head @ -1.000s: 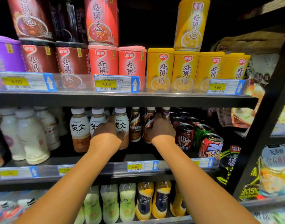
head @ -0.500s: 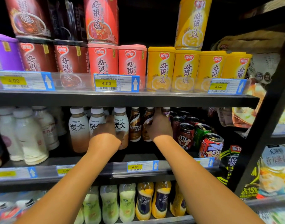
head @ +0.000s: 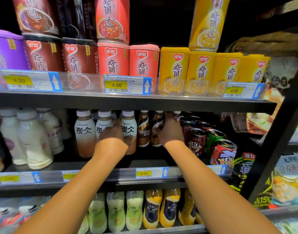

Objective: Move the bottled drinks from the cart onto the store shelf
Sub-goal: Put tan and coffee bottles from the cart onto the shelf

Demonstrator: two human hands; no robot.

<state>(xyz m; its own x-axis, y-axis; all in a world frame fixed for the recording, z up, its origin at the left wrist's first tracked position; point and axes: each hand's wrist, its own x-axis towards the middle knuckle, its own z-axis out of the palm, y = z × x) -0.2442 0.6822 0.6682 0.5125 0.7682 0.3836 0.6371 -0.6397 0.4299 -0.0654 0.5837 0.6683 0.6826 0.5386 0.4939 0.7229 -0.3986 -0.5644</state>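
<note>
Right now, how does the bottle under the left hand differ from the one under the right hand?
The Tanbing latte bottle at the left hand has a white cap, a white label and pale brown drink showing below. The Nescafe bottle gripped by the right hand is slimmer and dark brown with a swirled label. The Tanbing bottle looks wider. Both stand upright on the middle shelf.

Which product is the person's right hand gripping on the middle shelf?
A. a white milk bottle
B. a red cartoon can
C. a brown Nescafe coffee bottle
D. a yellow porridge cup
C: the right hand curls round a brown Nescafe coffee bottle, second in its row, left of the cans.
</note>
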